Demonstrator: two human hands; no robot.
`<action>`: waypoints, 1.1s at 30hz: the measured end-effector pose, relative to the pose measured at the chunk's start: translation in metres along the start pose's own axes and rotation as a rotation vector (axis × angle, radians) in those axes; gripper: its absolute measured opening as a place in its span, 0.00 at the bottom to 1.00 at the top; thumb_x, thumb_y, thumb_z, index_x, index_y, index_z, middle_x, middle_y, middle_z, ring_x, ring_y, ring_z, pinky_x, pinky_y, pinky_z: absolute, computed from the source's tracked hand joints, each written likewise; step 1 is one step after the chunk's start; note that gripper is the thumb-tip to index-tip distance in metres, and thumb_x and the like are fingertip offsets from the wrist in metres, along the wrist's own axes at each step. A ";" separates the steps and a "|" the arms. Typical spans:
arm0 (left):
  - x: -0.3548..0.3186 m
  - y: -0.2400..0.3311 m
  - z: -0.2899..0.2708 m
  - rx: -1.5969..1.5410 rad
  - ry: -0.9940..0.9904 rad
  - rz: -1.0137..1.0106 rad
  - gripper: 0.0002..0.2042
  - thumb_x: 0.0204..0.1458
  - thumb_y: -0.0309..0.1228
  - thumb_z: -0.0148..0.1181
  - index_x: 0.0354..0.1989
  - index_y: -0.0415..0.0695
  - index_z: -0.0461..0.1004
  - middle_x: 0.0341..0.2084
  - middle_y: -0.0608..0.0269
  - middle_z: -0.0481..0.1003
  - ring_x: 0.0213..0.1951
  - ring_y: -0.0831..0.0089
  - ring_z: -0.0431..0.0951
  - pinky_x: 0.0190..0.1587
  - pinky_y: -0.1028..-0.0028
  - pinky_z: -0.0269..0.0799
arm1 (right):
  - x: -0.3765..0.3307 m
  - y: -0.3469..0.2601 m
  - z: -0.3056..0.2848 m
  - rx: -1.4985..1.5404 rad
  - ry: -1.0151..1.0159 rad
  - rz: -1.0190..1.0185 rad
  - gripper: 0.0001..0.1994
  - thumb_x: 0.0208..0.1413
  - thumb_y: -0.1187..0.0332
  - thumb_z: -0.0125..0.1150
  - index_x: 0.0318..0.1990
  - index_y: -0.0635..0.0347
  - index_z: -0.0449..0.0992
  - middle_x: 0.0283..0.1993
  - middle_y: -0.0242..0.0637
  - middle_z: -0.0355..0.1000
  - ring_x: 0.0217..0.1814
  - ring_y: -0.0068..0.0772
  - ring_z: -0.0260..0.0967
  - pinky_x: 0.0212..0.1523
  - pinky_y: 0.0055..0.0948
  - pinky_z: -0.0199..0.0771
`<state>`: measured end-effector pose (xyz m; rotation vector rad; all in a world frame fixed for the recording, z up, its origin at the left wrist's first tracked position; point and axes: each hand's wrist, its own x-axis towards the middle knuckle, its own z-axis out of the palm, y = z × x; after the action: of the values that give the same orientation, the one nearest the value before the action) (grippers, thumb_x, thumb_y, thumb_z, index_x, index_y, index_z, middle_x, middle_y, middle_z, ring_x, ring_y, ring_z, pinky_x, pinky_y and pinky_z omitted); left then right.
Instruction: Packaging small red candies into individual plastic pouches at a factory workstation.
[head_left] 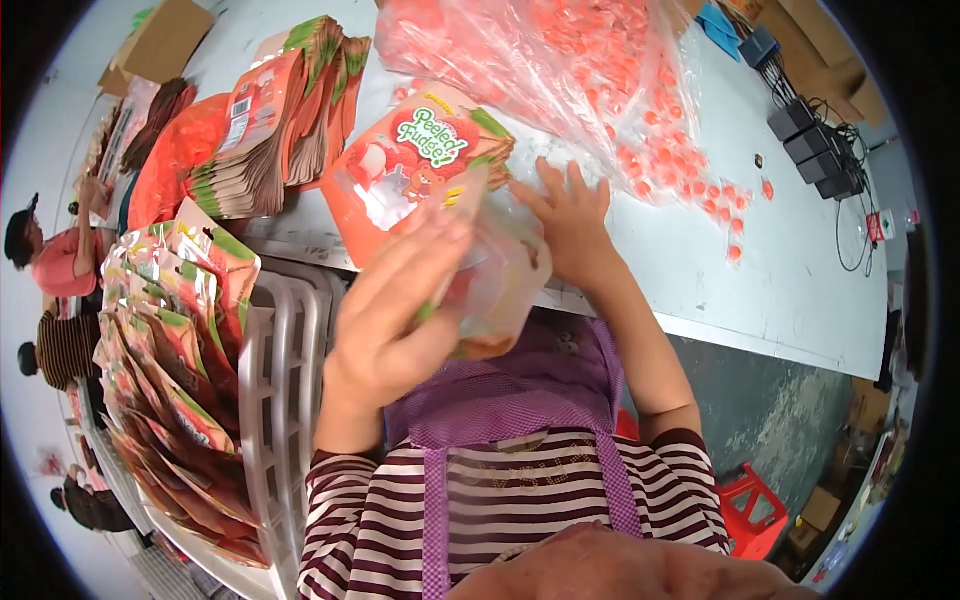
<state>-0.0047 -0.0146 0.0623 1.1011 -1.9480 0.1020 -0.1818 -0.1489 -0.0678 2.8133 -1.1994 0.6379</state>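
My left hand (395, 310) grips a partly see-through pouch (510, 280) over the table's front edge, its fingers on top and its thumb along the near side. Motion smears it slightly, and the hand hides part of the pouch. My right hand (570, 215) is beside the pouch's far right side with fingers spread, holding nothing I can see. Beyond my left hand, a small stack of printed red-orange and green pouches (370, 165) lies on the white table. A big clear bag (460, 45) of small wrapped red candies (665, 160) spills onto the table.
Upright stacks of flat pouches (285, 120) stand at the table's far left, beside a red plastic bag (175, 165). A pale crate (290, 400) on my left is heaped with filled pouches (180, 370). Black power adapters (815, 145) with cables lie far right. A red stool (752, 512) stands below. Other people are at far left.
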 end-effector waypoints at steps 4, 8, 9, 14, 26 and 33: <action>-0.003 -0.020 0.028 0.009 -0.063 0.051 0.10 0.35 0.23 0.60 0.23 0.39 0.64 0.50 0.42 0.67 0.52 0.48 0.68 0.54 0.52 0.63 | 0.000 -0.006 0.001 0.057 0.039 -0.011 0.21 0.45 0.57 0.59 0.50 0.44 0.69 0.53 0.36 0.61 0.55 0.48 0.55 0.54 0.62 0.47; -0.006 -0.017 0.041 -0.084 -0.002 -0.124 0.09 0.38 0.19 0.59 0.26 0.40 0.65 0.52 0.40 0.65 0.54 0.46 0.66 0.55 0.56 0.62 | 0.000 -0.002 0.005 0.220 0.035 -0.009 0.12 0.45 0.64 0.57 0.40 0.47 0.74 0.41 0.34 0.64 0.47 0.43 0.58 0.45 0.51 0.57; -0.007 -0.018 0.043 -0.192 0.058 -0.163 0.09 0.40 0.18 0.58 0.28 0.40 0.65 0.53 0.39 0.64 0.55 0.45 0.65 0.56 0.57 0.61 | 0.001 -0.002 0.007 0.212 0.037 -0.015 0.09 0.45 0.66 0.57 0.37 0.48 0.75 0.38 0.33 0.64 0.43 0.41 0.59 0.41 0.45 0.61; -0.018 -0.020 0.049 -0.373 0.106 -0.314 0.08 0.45 0.16 0.56 0.32 0.40 0.65 0.54 0.38 0.62 0.56 0.44 0.63 0.56 0.60 0.60 | 0.002 0.002 0.002 0.189 0.134 0.021 0.06 0.44 0.68 0.60 0.32 0.52 0.75 0.30 0.34 0.65 0.34 0.37 0.64 0.30 0.32 0.65; -0.004 -0.028 0.067 -0.456 0.027 -0.320 0.06 0.45 0.17 0.55 0.32 0.39 0.68 0.53 0.42 0.65 0.57 0.49 0.62 0.58 0.59 0.57 | 0.018 0.022 -0.057 1.686 0.425 0.751 0.07 0.57 0.61 0.52 0.33 0.53 0.67 0.23 0.26 0.63 0.21 0.14 0.56 0.19 0.17 0.55; -0.004 -0.025 0.075 -0.544 0.028 -0.447 0.05 0.46 0.16 0.54 0.30 0.39 0.69 0.54 0.45 0.65 0.59 0.48 0.61 0.57 0.61 0.58 | 0.041 -0.030 -0.099 2.146 0.645 0.462 0.12 0.60 0.57 0.47 0.35 0.56 0.65 0.33 0.30 0.62 0.26 0.22 0.59 0.19 0.22 0.58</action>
<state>-0.0342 -0.0607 0.0058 1.1145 -1.5242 -0.6146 -0.1716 -0.1388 0.0426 1.7043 -0.9805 4.2742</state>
